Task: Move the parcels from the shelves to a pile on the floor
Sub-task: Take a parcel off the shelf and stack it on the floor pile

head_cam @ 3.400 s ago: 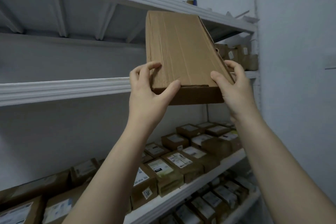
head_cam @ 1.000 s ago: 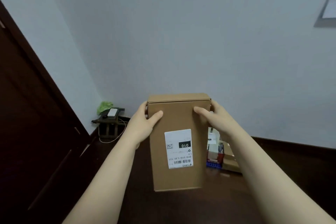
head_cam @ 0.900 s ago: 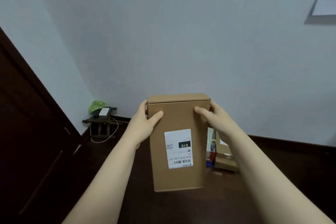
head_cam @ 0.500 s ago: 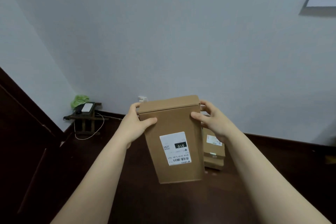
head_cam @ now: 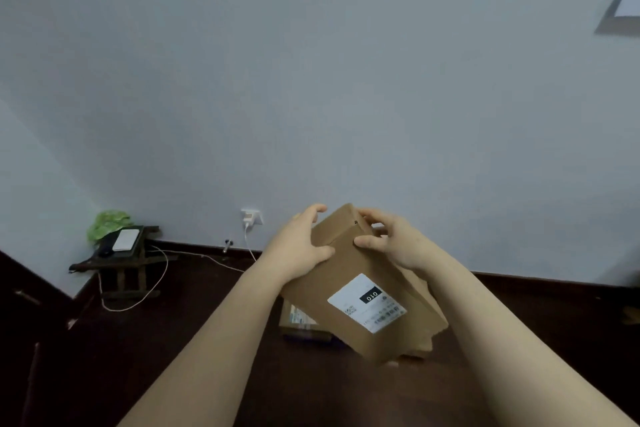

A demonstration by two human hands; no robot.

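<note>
Above a dark floor (head_cam: 207,350), at the foot of a pale wall (head_cam: 346,80): one parcel (head_cam: 349,274), gripped by both hands.

- Long axis runs on a slant, from the far end up by the hands to the near end, lower and to the right. Broad labelled face is turned up toward the camera; narrow end face points up and left.
- Parcel is a long rectangular box of plain brown cardboard, matt, with crisp edges and a closed flap at the far end. A white printed label (head_cam: 367,303) sits on the broad face, skewed with the box; a black patch on it reads "010", and below that are a small square code and fine print too small to read.
- Left hand (head_cam: 301,246) clasps the far left corner, thumb across the broad face, fingers curled over the end.
- Right hand (head_cam: 388,243) clasps the far right edge, thumb on the face, fingers hooked over the top.
- Below and behind the box, a pile of cardboard parcels (head_cam: 298,321) lies on the floor. Cannot tell whether the held box touches it.
- To the left, a small dark wooden stool (head_cam: 128,263) stands against the wall, carrying a flat white device (head_cam: 125,240) and a crumpled green bag (head_cam: 105,224).
- A white plug (head_cam: 251,217) sits in the wall low down; a thin pale cable (head_cam: 156,288) loops from it across the floor.
</note>
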